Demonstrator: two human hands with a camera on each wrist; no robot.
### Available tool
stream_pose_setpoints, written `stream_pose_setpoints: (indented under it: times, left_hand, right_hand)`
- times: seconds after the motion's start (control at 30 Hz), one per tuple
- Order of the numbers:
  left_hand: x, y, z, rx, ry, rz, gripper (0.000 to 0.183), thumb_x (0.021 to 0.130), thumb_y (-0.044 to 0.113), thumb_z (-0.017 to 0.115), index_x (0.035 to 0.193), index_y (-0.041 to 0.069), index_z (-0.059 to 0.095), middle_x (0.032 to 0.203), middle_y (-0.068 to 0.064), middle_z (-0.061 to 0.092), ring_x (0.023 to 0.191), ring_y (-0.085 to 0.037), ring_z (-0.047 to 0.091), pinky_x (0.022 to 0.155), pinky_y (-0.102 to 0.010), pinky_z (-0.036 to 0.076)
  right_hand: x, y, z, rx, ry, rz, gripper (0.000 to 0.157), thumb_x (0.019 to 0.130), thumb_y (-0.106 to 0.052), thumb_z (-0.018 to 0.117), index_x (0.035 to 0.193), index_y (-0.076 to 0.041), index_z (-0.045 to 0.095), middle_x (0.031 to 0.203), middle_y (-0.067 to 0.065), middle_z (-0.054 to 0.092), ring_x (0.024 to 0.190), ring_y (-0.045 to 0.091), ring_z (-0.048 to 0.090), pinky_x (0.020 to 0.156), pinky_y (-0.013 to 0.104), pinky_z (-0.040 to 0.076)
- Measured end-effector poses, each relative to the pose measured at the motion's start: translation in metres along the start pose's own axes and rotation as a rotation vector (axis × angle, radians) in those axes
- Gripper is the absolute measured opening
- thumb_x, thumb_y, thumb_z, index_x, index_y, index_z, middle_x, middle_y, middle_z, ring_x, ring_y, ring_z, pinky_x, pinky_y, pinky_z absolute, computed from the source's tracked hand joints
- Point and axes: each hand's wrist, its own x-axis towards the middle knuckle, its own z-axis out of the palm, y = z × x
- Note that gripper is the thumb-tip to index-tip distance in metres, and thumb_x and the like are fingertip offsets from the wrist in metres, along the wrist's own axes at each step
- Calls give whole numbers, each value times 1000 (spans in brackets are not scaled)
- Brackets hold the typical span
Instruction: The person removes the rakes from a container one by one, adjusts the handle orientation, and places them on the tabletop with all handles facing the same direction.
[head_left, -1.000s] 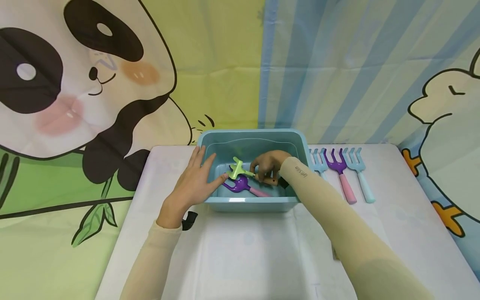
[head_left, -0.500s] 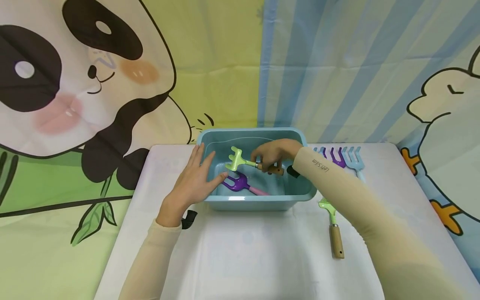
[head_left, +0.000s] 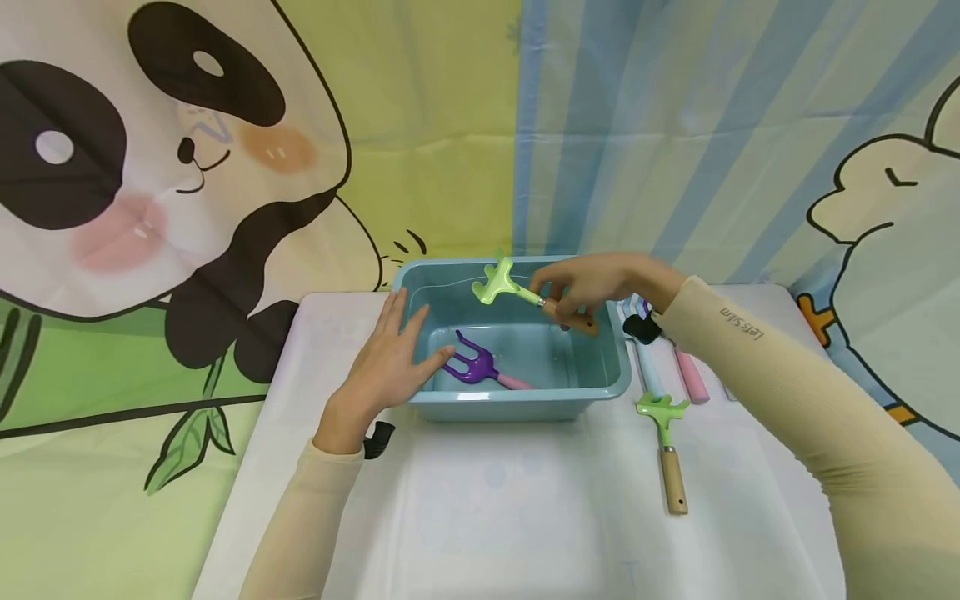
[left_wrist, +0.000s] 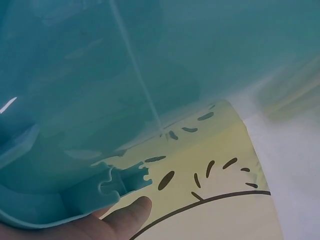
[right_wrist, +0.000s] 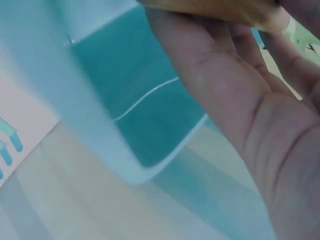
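Observation:
My right hand (head_left: pixel 588 283) grips the wooden handle of a green hand rake (head_left: pixel 497 283), held up over the right back of a blue plastic basin (head_left: pixel 517 396). The right wrist view shows only the rake's wooden handle (right_wrist: pixel 225 11) between fingers and thumb. Against the basin's left side rests my left hand (head_left: pixel 382 362), fingers straight and spread. In the left wrist view a fingertip (left_wrist: pixel 132 215) shows beside the basin wall. A purple hand fork (head_left: pixel 476 367) with a pink handle lies on the basin floor.
Right of the basin, another green hand rake (head_left: pixel 672 475) lies on the white-covered table (head_left: pixel 495 517). Behind it are a light blue handle (head_left: pixel 648 371) and a pink handle (head_left: pixel 692 377), their heads partly hidden by my right arm. A printed cloth (head_left: pixel 435 150) hangs behind.
The right hand has lifted the green hand rake from low in the basin, up and to the right. My left hand stays in place, and the purple fork has not moved.

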Motion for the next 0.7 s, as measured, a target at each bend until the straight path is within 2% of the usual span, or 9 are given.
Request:
stream_pose_setpoints:
  times: [0.07, 0.13, 0.27, 0.37, 0.47, 0.6, 0.7]
  left_hand:
    - [1, 0, 0, -3, 0, -2, 92, 93, 74, 42, 157, 9, 32, 166, -15, -3, 152, -28, -9, 114, -58, 24]
    - [1, 0, 0, -3, -2, -7, 92, 93, 75, 42, 158, 10, 32, 167, -15, -3, 152, -27, -9, 113, -59, 25]
    - [1, 0, -1, -4, -7, -16, 93, 92, 76, 41, 157, 11, 32, 167, -14, -3, 152, -27, -9, 113, -60, 24]
    - [1, 0, -2, -3, -8, -16, 93, 91, 77, 41, 157, 11, 33, 167, -14, -4, 152, -28, -9, 113, -60, 23]
    - [1, 0, -2, -5, -11, -15, 93, 91, 77, 40, 157, 12, 34, 166, -14, -4, 152, -28, -10, 113, -60, 23]
    - [0, 0, -2, -11, -13, -13, 92, 92, 77, 40, 157, 13, 33, 167, -14, -6, 152, -28, -10, 112, -61, 24]
    - [-1, -1, -1, -14, -17, -10, 91, 92, 76, 40, 158, 13, 33, 166, -14, -6, 151, -29, -10, 112, -61, 25]
  right_hand:
    - [-13, 3, 3, -9, 40, -38, 24, 105, -4, 45, 129, -4, 41, 75, 21, 54, 55, 41, 50, 60, 41, 44]
    - [-26, 7, 7, -22, 87, -74, 23, 106, -8, 47, 128, -5, 43, 82, 24, 56, 66, 44, 56, 63, 43, 47]
    - [-53, 16, 17, -19, 182, -109, 30, 105, -9, 50, 133, -7, 42, 91, 29, 55, 86, 46, 60, 72, 46, 52]
    - [-73, 26, 24, 33, 232, -109, 33, 104, -6, 52, 135, -6, 41, 97, 30, 52, 82, 44, 60, 72, 46, 53]
    - [-92, 40, 32, 74, 264, -111, 34, 103, -5, 53, 134, -3, 39, 100, 28, 49, 69, 42, 58, 69, 45, 54]
    - [-116, 65, 46, 70, 344, -118, 37, 103, -6, 55, 135, -1, 38, 98, 26, 53, 80, 37, 66, 78, 42, 57]
    - [-133, 86, 59, 68, 437, -75, 41, 102, -10, 58, 137, -2, 38, 104, 23, 55, 94, 31, 68, 83, 39, 56]
